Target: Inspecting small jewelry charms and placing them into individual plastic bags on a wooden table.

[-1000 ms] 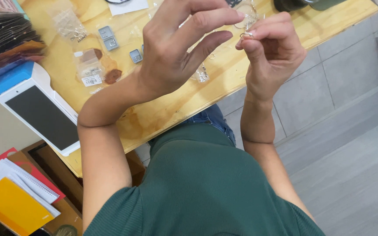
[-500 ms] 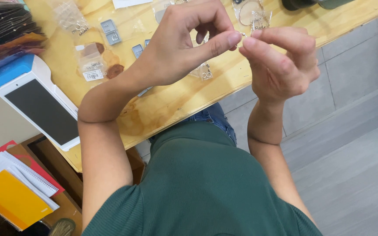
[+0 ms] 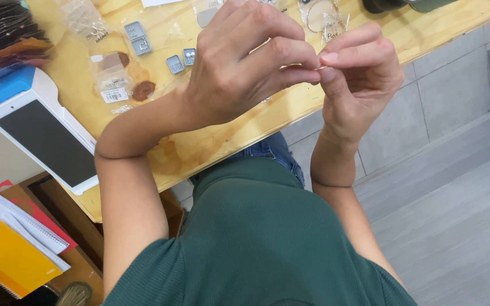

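Note:
My left hand (image 3: 245, 62) and my right hand (image 3: 361, 71) meet fingertip to fingertip above the wooden table (image 3: 211, 147). Between the pinched thumbs and forefingers sits a tiny thin metal ring (image 3: 320, 67), mostly hidden by the fingers. Both hands pinch it. Below the hands lie clear plastic bags with hoop earrings (image 3: 324, 17) and several small grey earring boxes (image 3: 137, 31).
A white and blue handheld payment terminal (image 3: 38, 130) lies at the table's left edge. Dark display cards (image 3: 1, 31) are stacked at the top left. Yellow and white notebooks (image 3: 12, 249) sit on a lower shelf. Grey tiled floor and a step (image 3: 455, 170) lie to the right.
My left hand, first spread open above the right hand, has closed and come down so its fingertips meet the right hand's on the small ring. The view has shifted closer.

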